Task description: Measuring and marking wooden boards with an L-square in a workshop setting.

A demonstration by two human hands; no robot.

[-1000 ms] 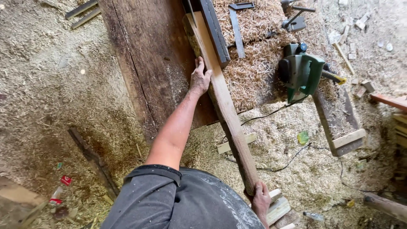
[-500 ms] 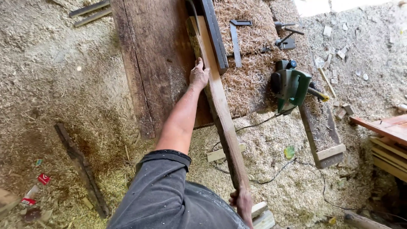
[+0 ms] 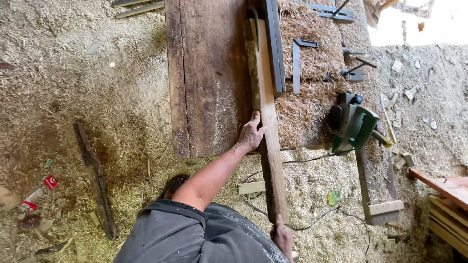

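Sliding up the long wooden batten (image 3: 267, 126), the left hand (image 3: 251, 134) now presses flat, fingers spread, at its middle.
Batten runs lengthwise away from the body, lying on the dark workbench plank (image 3: 207, 73); right hand (image 3: 282, 236) grips its near end; green power planer (image 3: 352, 124) right of it.

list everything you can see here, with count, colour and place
long plank: 1, brown, lengthwise on the bench, near end overhanging
workbench top: 1, dark brown, centre
electric planer: 1, green, right of the plank on shavings
try square: 1, grey metal, on shavings
wood offcut: 1, pale, on the ground under the plank
dark stick: 1, left, on sawdust
stacked boards: several, reddish, right edge
left hand: on the plank's left edge
right hand: at the plank's near end
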